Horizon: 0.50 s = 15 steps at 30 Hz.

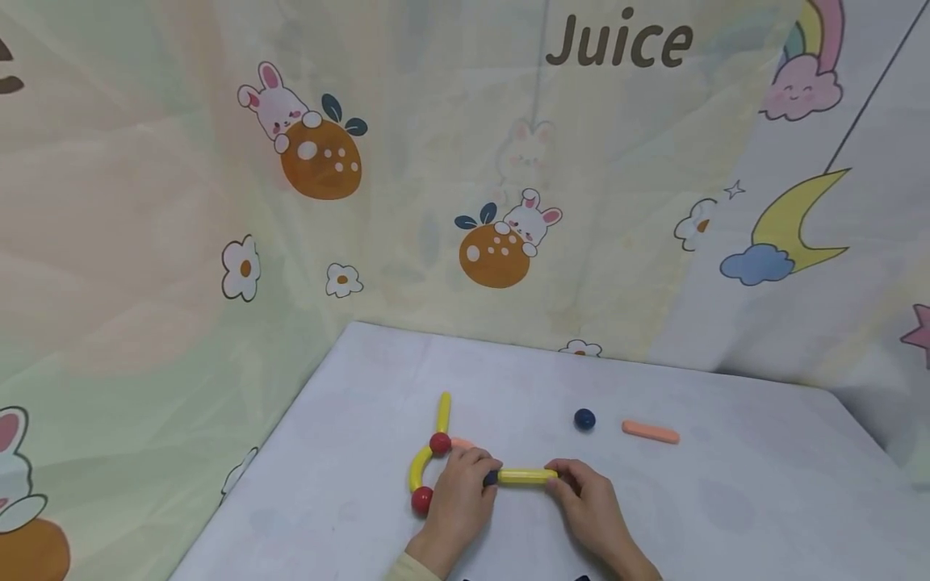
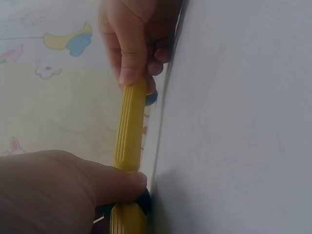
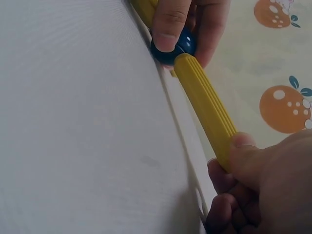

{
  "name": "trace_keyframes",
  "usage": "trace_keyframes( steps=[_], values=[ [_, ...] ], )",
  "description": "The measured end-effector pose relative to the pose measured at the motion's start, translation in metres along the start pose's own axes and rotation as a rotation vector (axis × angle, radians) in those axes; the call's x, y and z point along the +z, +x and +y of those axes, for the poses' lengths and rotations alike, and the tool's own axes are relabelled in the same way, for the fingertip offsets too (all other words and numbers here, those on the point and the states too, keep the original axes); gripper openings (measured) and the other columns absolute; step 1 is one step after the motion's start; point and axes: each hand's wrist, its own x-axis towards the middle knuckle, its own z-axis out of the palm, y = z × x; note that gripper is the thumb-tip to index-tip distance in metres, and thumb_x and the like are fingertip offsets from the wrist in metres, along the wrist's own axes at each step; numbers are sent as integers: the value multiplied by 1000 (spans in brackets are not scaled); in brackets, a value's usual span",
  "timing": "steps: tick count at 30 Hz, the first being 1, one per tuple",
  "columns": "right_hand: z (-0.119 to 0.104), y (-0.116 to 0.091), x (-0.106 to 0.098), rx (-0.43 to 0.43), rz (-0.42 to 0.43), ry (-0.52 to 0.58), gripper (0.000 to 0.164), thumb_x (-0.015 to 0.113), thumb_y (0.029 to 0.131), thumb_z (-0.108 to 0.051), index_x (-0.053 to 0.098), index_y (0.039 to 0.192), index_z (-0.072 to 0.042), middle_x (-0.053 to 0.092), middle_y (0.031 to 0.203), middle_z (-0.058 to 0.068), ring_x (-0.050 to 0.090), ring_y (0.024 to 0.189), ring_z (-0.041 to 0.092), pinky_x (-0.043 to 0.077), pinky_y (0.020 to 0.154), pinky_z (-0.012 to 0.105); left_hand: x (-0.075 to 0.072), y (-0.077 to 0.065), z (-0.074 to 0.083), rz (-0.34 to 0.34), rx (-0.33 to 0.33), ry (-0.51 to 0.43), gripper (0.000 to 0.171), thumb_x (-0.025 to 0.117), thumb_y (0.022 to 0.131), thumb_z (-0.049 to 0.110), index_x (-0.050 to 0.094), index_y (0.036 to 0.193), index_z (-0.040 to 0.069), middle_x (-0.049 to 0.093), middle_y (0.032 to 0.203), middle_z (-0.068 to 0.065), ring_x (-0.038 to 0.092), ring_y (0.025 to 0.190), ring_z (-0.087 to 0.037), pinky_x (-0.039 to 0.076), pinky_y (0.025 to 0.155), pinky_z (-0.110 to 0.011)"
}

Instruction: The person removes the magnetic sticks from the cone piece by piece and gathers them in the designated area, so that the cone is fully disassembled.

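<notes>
My left hand (image 1: 459,492) pinches a dark blue ball (image 3: 170,46) between thumb and fingers. From that ball a straight yellow rod (image 1: 526,477) runs to the right, its end meeting the ball. The far end of the rod is pinched by the thumb and fingers of my right hand (image 1: 592,504). Another yellow piece (image 2: 127,220) meets the ball on its other side, mostly covered by my left hand in the head view. Left of that hand, a curved yellow piece (image 1: 418,468) links an upper red ball (image 1: 439,443) and a lower red ball (image 1: 421,501).
A straight yellow rod (image 1: 444,413) points away from the upper red ball, and a salmon piece (image 1: 462,443) leaves it rightward, partly hidden. Farther back on the white table (image 1: 726,476) lie a loose dark blue ball (image 1: 584,419) and a salmon rod (image 1: 650,432). Printed cloth (image 1: 407,161) hangs behind.
</notes>
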Motion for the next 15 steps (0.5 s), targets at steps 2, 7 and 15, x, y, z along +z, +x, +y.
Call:
trace_keyframes(
  steps=[2,7,15],
  values=[
    [1,1,-1,17,-5,18,16,67,92,-9,68,107,-11,65,94,-3,54,80,11,47,67,23,0,0,0,-9,-10,-16,27,81,78,11,75,103,17,64,102,8,52,98,-11,53,86,-30],
    [11,7,-9,152,-16,121,19,55,99,-12,62,116,-7,63,97,3,56,75,16,48,62,25,2,0,-2,-4,-59,-28,28,81,79,12,75,105,18,65,103,8,52,100,-12,53,87,-30],
    [19,12,-28,200,-1,189,23,54,99,-11,59,121,-7,61,106,9,56,76,19,48,60,25,4,2,0,-5,-96,-12,28,82,79,14,75,106,18,64,102,7,51,99,-12,53,87,-29]
  ],
)
